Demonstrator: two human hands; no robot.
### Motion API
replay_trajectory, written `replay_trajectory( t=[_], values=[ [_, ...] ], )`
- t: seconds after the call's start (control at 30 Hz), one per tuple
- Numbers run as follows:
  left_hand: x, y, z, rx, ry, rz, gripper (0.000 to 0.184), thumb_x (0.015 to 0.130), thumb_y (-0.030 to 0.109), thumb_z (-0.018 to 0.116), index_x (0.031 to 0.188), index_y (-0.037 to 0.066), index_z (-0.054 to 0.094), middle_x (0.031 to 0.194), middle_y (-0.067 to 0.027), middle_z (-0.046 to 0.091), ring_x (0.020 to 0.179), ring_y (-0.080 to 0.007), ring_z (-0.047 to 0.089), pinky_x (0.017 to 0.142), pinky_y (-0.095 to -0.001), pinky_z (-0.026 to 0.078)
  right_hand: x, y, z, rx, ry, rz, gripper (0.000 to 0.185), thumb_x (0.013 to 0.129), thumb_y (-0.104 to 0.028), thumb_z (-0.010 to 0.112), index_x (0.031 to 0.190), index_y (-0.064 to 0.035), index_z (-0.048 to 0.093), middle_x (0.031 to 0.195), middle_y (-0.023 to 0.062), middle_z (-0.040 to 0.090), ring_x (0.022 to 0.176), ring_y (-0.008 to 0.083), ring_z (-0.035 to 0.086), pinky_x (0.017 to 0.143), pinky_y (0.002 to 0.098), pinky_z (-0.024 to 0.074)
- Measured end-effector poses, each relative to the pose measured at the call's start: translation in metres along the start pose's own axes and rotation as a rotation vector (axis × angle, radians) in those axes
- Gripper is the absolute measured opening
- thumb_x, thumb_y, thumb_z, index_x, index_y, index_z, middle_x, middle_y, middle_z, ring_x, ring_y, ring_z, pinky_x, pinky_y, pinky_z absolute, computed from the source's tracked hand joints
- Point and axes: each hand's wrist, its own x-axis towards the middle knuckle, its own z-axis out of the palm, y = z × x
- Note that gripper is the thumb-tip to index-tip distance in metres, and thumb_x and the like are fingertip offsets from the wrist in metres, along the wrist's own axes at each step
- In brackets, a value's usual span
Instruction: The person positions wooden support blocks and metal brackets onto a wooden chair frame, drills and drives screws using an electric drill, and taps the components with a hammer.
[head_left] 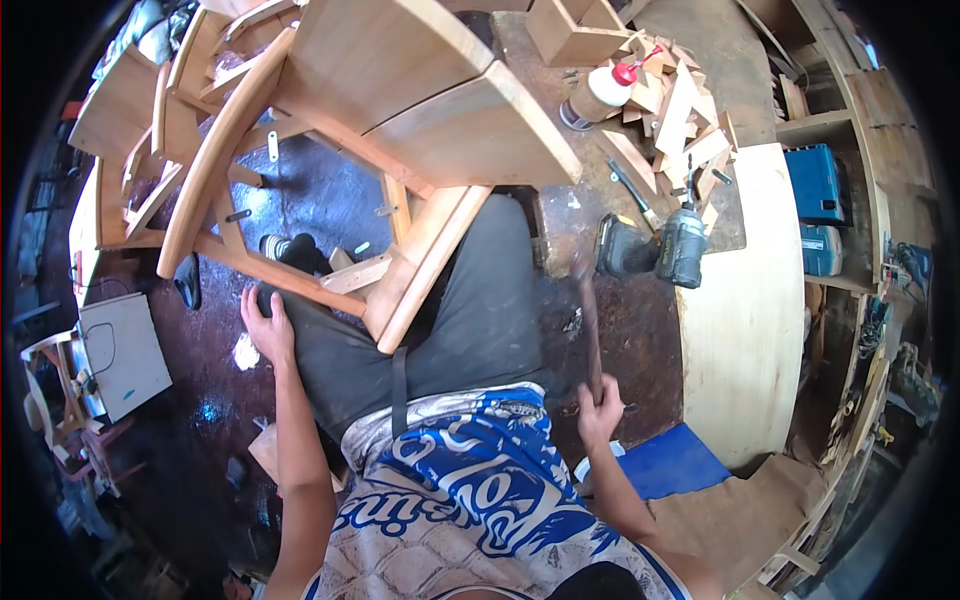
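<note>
A wooden chair frame (425, 265) with broad curved back panels leans across my lap, tilted. My left hand (268, 325) lies on my left knee beside the frame's lower rail, fingers spread and holding nothing. In my right hand (600, 408) is the handle of a hammer (591, 335), held upright to the right of my thigh. The hammer's head is blurred, so its shape is hard to make out. Metal brackets, one of them a pale plate (272, 147), show along the chair's inner rails.
On the workbench at right lie a cordless drill (683, 245), a glue bottle (600, 97) with a red cap, and a pile of wood offcuts (680, 120). Blue tool cases (815, 185) sit on a shelf. More wooden chair frames (120, 105) stand at upper left.
</note>
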Motion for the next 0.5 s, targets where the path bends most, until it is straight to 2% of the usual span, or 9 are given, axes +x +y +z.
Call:
replay_trajectory(
  t=[0.03,0.13,0.2,0.23,0.3,0.37,0.43,0.5],
  values=[
    [-0.001,0.000,0.001,-0.010,0.002,0.007,0.045,0.093,0.023,0.068,0.131,0.000,0.060,0.144,-0.0223,0.052,0.135,-0.0381,0.048,0.114,-0.0446,0.036,-0.015,0.012,-0.012,-0.035,0.022,-0.044,0.025,0.085,-0.010,0.075,0.105,-0.0030,0.063,0.072,0.0034,0.057,0.065,0.0091,0.052,0.062,0.0292,0.0479],
    [-0.002,-0.008,0.004,-0.023,0.014,0.028,0.043,0.093,0.022,0.068,0.130,0.000,0.061,0.144,-0.0219,0.052,0.133,-0.0375,0.049,0.114,-0.0440,0.037,-0.060,0.023,-0.043,-0.083,0.037,0.044,0.023,0.085,-0.009,0.075,0.103,-0.0025,0.062,0.071,0.0011,0.056,0.064,0.0084,0.050,0.060,0.0289,0.0462],
    [0.000,-0.007,0.005,-0.041,0.018,0.020,0.042,0.094,0.023,0.067,0.129,0.000,0.062,0.144,-0.0212,0.053,0.133,-0.0364,0.050,0.113,-0.0432,0.037,-0.070,0.025,-0.054,-0.049,0.114,0.217,0.019,0.088,-0.009,0.073,0.101,-0.0025,0.062,0.071,-0.0025,0.053,0.062,0.0083,0.048,0.057,0.0285,0.0434],
    [0.001,-0.004,0.005,-0.043,0.016,0.010,0.042,0.095,0.023,0.067,0.129,0.000,0.062,0.144,-0.0207,0.053,0.133,-0.0358,0.050,0.113,-0.0429,0.038,-0.063,0.026,-0.055,-0.049,0.125,0.216,0.019,0.088,-0.009,0.073,0.101,-0.0025,0.062,0.071,-0.0025,0.053,0.062,0.0083,0.048,0.057,0.0285,0.0434],
    [0.001,0.003,0.006,-0.046,0.015,0.013,0.041,0.095,0.024,0.067,0.128,0.000,0.063,0.143,-0.0199,0.054,0.133,-0.0352,0.051,0.112,-0.0423,0.038,-0.040,0.027,-0.058,0.108,0.264,0.282,0.016,0.090,-0.009,0.071,0.101,-0.0025,0.061,0.074,-0.0043,0.051,0.066,0.0076,0.046,0.060,0.0275,0.0416],
    [-0.001,0.005,0.003,-0.044,-0.017,-0.006,0.041,0.096,0.024,0.067,0.128,-0.001,0.063,0.145,-0.0202,0.052,0.133,-0.0357,0.050,0.113,-0.0426,0.037,-0.001,0.061,-0.056,0.012,0.367,0.092,0.019,0.092,-0.011,0.071,0.104,-0.0025,0.059,0.082,-0.0019,0.050,0.074,0.0085,0.046,0.069,0.0256,0.0422],
    [-0.001,0.002,0.003,-0.047,-0.018,-0.005,0.040,0.096,0.024,0.067,0.127,-0.001,0.063,0.144,-0.0206,0.053,0.134,-0.0357,0.050,0.114,-0.0426,0.036,0.053,0.031,-0.046,0.016,0.549,0.072,0.020,0.091,-0.011,0.072,0.104,-0.0018,0.060,0.082,-0.0004,0.052,0.075,0.0102,0.049,0.071,0.0281,0.0448],
    [-0.002,-0.004,0.003,-0.077,-0.033,-0.001,0.039,0.096,0.024,0.067,0.126,-0.001,0.064,0.143,-0.0210,0.053,0.134,-0.0358,0.049,0.114,-0.0426,0.036,0.104,0.038,-0.050,-0.175,0.635,0.133,0.029,0.086,-0.019,0.077,0.104,-0.0010,0.061,0.083,0.0046,0.059,0.076,0.0179,0.056,0.076,0.0351,0.0478]
  ],
)
